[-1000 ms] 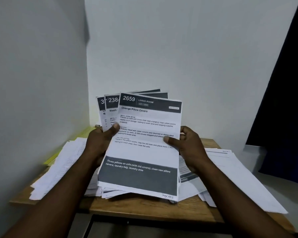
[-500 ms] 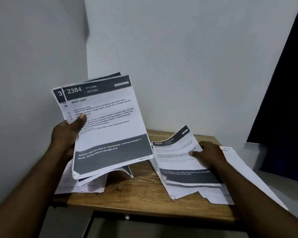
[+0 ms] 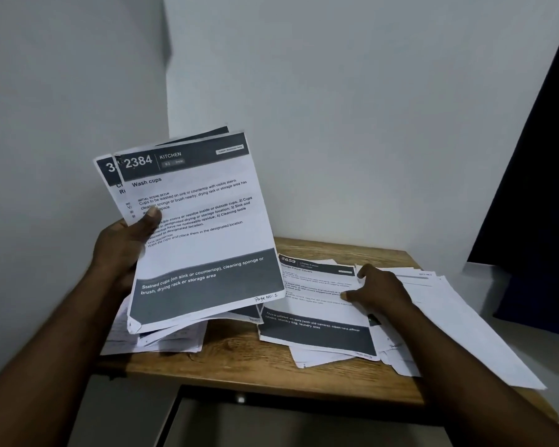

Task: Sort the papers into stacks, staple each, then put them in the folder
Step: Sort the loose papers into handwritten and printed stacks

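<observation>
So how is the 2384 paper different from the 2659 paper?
The 2384 paper is held up, at the front of a bundle in the grip of the left hand; the 2659 paper lies flat on a pile on the table, under the right hand. The 2384 paper is about washing cups; the 2659 paper, pillows. Both are white with dark bands top and bottom.

Left hand point(image 3: 123, 250): raised at the left, thumb pressed across the front of a sheaf of papers point(image 3: 200, 240), remaining fingers hidden behind the sheaf. Left forearm enters from the near left corner and angles up toward the far side. Right hand point(image 3: 381, 290): low at the right, palm down, fingers extended and resting on a sheet point(image 3: 317, 304). Right forearm enters from the near right corner
</observation>
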### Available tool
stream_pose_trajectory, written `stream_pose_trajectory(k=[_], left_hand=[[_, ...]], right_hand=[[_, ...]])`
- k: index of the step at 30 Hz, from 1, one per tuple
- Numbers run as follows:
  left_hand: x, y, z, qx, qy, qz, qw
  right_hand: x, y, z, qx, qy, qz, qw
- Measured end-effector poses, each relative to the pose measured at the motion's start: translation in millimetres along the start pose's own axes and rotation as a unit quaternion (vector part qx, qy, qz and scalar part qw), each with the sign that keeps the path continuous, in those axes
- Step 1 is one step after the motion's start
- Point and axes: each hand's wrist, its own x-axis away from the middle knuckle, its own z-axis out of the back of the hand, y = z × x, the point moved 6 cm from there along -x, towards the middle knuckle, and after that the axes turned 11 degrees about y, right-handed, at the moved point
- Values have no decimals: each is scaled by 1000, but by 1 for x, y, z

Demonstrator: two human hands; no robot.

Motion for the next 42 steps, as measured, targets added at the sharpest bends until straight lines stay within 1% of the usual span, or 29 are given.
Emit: stream_pose_trajectory(k=[4,9,18,23,26,28,29,30,31,32,33,34,35,36,37,39,40,42], left_hand=[[2,2,3,-3,-4,-2,1000],[5,5,4,3,-6,-2,1000],[10,4,-4,8,-25,7,1000],[4,0,1,16,-23,19,999],[7,-2,-1,15,-24,22,999],[10,-5,-5,13,-29,29,999],[12,-7,-7,9,-33,32,999],[15,-8,-10,1,-38,35,999],[18,-9,-14,-8,-47,33,998],[21,-11,-18,-15,-55,32,998],[24,-12,-23,-20,-64,31,997],[26,-14,-27,-25,-71,31,997],[28,-16,-30,-31,-77,30,996],[30,-19,-34,-39,-80,29,996],[31,-22,-37,-47,-83,29,995],[37,-28,-43,-47,-88,37,994],[39,-31,-45,-45,-90,43,994],[43,-35,-48,-44,-95,47,993]], right_hand=[[7,-9,-6,-19,-12,14,1000],[16,-24,-16,-36,-45,38,998],[17,-30,-22,-14,-40,72,996],[15,-27,-24,-55,-76,70,993],[16,-24,-26,-69,-84,78,991],[17,-25,-22,-71,-65,79,992],[19,-27,-17,-83,-39,81,993],[22,-31,-9,-123,-4,78,989],[26,-37,1,-202,23,63,977],[31,-44,10,-314,23,38,949],[38,-56,18,-423,-7,14,906],[44,-69,24,-507,-50,0,861],[49,-83,29,-563,-92,1,821],[54,-96,33,-592,-125,9,796],[57,-107,35,-597,-149,19,788],[63,-121,30,-571,-170,33,802],[64,-124,26,-557,-165,41,813],[61,-124,20,-545,-123,49,828]])
